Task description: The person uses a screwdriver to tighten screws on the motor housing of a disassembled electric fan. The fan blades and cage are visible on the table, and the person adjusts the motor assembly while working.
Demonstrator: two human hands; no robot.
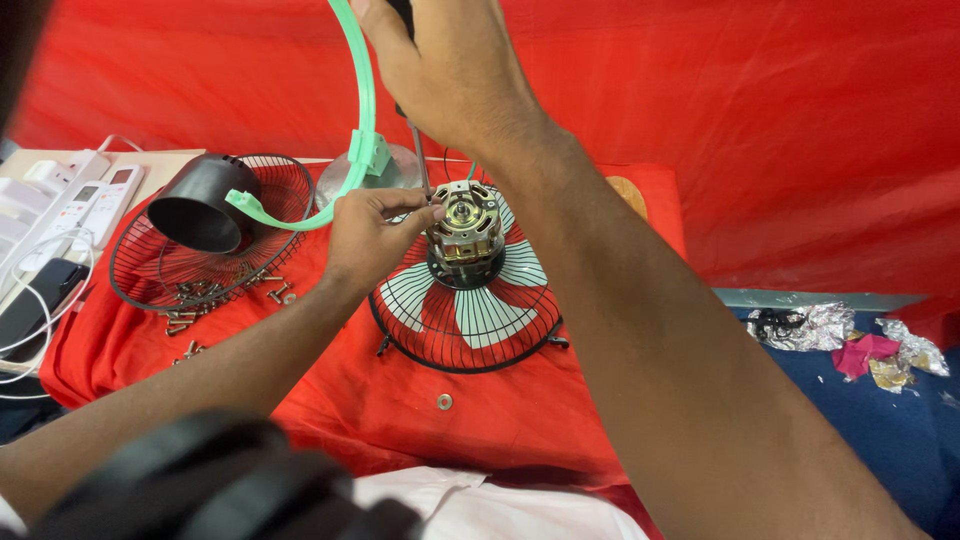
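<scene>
Nearest, a small washer lies on the red-covered counter just in front of the fan guard. On that guard stands the motor, where the left hand pinches closed at its left edge. Above the motor, the right hand grips a screwdriver, tip down beside it; left of the guard lie loose screws, a second grille and a black cup.

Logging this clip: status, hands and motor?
Right hand grips screwdriver, tip at motor. Left hand pinches beside motor. Motor sits on fan grille. Green ring close behind.
</scene>
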